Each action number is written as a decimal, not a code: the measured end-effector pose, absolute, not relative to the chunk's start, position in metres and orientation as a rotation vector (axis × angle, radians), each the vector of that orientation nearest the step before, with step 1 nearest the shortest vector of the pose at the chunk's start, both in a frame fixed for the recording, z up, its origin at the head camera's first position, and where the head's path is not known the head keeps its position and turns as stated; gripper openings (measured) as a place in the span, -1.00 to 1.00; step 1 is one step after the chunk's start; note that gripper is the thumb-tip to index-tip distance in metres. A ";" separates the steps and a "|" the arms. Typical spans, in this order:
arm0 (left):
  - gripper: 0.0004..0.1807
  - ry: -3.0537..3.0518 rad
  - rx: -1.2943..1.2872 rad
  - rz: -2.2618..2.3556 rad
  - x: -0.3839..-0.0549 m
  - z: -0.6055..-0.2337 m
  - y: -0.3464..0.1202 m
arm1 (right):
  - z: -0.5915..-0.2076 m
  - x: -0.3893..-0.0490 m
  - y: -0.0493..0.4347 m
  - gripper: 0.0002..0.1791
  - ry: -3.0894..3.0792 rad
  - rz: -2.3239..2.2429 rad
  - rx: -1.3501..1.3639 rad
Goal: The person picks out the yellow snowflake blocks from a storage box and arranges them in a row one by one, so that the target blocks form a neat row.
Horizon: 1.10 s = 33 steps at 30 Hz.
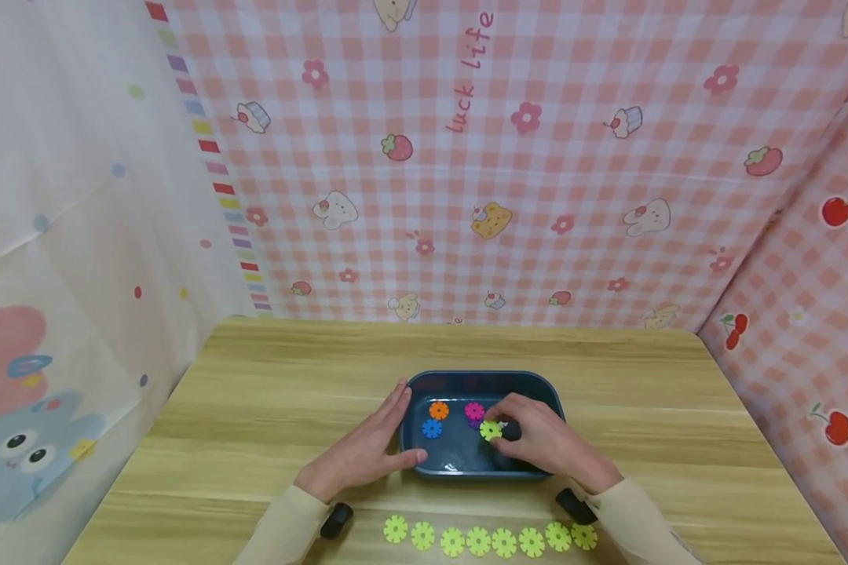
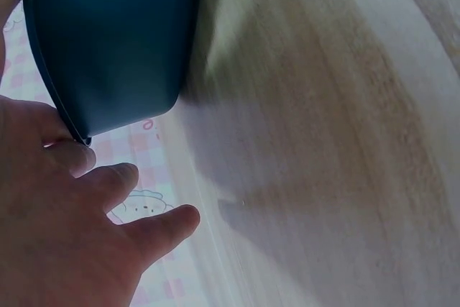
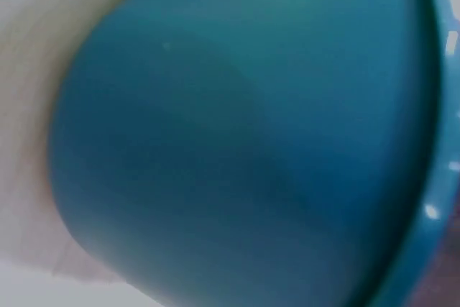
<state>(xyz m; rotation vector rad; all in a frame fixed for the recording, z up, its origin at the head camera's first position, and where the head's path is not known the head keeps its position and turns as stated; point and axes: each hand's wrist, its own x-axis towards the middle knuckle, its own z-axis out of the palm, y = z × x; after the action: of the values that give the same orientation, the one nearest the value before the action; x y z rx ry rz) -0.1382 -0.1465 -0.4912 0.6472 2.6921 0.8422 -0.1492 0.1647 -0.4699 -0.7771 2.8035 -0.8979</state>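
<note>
A dark blue tray [image 1: 459, 473] holds several small notched plastic discs. Orange [image 1: 439, 410] and blue [image 1: 433, 428] discs lie on its left side, while a pink disc [image 1: 474, 410] partly covers a purple one near the middle. My right hand [image 1: 547, 443] reaches in over the right side and pinches a yellow-green disc [image 1: 491, 430] between thumb and fingertips. Along the tray's left edge rests my left hand [image 1: 363, 453], its fingers extended and its thumb at the near left corner. The left wrist view shows those fingers [image 2: 162, 235] spread, some touching the rim.
In front of the tray, several yellow-green discs [image 1: 477, 541] lie in a row on the wooden table [image 1: 290, 369]. A checked pink cloth [image 1: 466, 180] hangs behind the table. More cloth hangs at both sides. Black wrist cameras [image 1: 336, 520] sit on both forearms.
</note>
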 end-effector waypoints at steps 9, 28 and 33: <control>0.11 2.689 0.660 0.860 -0.138 -0.490 -0.146 | -0.460 -0.138 0.174 -0.72 2.825 -0.939 -0.786; 0.09 2.690 0.673 0.868 -0.138 -0.490 -0.146 | -0.453 -0.113 0.203 -0.70 2.959 -1.037 -0.903; 0.09 2.690 0.667 0.870 -0.138 -0.491 -0.145 | -0.452 -0.104 0.211 -0.68 3.013 -1.047 -0.952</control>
<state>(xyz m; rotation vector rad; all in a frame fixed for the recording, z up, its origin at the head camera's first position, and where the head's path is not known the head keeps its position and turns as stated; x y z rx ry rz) -0.1380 -0.1452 -0.4913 0.6667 2.6904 0.8702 -0.1039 0.2114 -0.4517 -0.9516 3.0135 -1.0473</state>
